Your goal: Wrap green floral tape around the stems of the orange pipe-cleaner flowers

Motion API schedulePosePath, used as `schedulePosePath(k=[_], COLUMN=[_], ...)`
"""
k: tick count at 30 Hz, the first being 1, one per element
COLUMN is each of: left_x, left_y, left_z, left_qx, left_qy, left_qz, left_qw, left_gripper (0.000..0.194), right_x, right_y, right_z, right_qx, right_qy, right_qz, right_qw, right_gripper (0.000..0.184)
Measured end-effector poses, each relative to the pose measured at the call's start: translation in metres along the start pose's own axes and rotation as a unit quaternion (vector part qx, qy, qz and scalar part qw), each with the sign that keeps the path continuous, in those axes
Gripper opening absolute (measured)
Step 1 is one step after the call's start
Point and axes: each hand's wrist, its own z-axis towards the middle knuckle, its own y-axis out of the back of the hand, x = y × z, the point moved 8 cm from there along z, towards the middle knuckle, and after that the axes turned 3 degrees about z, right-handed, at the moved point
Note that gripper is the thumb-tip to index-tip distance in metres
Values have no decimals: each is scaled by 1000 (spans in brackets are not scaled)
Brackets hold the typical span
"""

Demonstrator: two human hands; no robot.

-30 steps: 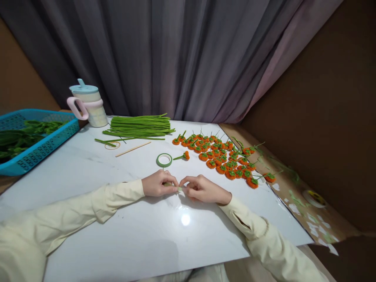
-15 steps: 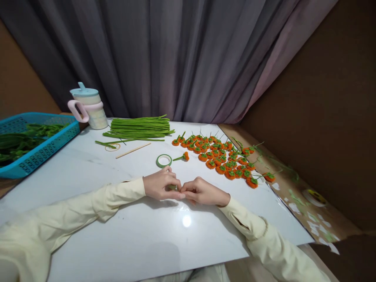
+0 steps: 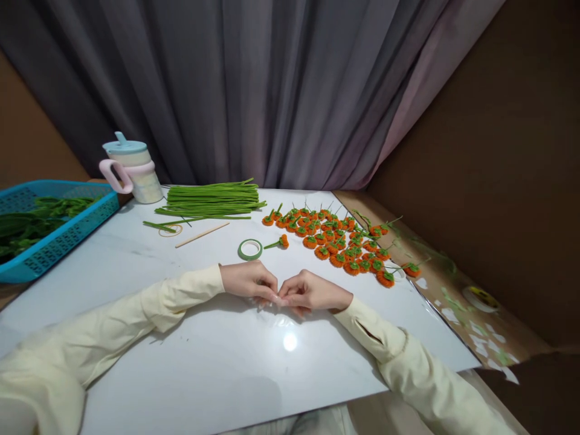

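One curtain [image 3: 244, 90] beyond the far edge. One table [image 3: 203, 374], white top. One blue basket [image 3: 97, 217] at the left edge, green leafy pieces inside, overlapped, not countable. One cup [image 3: 147, 186] with pink handle, upright at the far left corner. One pile of green stems [image 3: 211, 199] along the far edge, too packed to count; at least two loose in front of it. Orange flowers [image 3: 338, 260]: a few dozen, overlapped, no exact count, spread from the far edge to the right edge. One stick [image 3: 202, 235] in front of the pile. One green tape roll [image 3: 241, 254], flat, mid-table, nearer the far edge than the near one. One single flower [image 3: 284, 241] just right of it, stem toward the roll. One rubber band [image 3: 182, 231] left of the stick.

Two hands, mid-table, nearer than the roll. Left hand [image 3: 247, 279] pointed right, right hand [image 3: 317, 291] pointed left, tips meeting. Forearms angled in from the near corners. Both grips were pinched closed, thumb against fingers; couldn't tell what, if anything, sat between the tips.
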Motion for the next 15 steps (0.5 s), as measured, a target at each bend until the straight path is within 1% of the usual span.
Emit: schedulePosePath(k=[2,5,8,10,12,15], left_x=[2,4,8,9,9,6], left_y=[0,2,5,6,7,8], left_z=[-1,-3,-3,-4,-4,-5], left_qx=[8,9,7,6,3,1], left_qy=[27,52,61,63,59,47], left_qz=[-26,-29,-30,-31,-21,-2], left_qw=[999,998,998,998,998,999], left_gripper=[34,32,31,31,30,29], right_x=[-5,-10,-12,-11,-8,-6], right_y=[1,4,2,0,-1,-2], right_z=[2,9,17,24,29,33], right_qx=[23,75,151,182,187,170], right_qy=[-16,-43,-73,-84,-80,-63], right_qz=[34,61,50,39,33,32], right_qw=[999,994,985,979,979,983], right_gripper=[36,38,39,39,36,33])
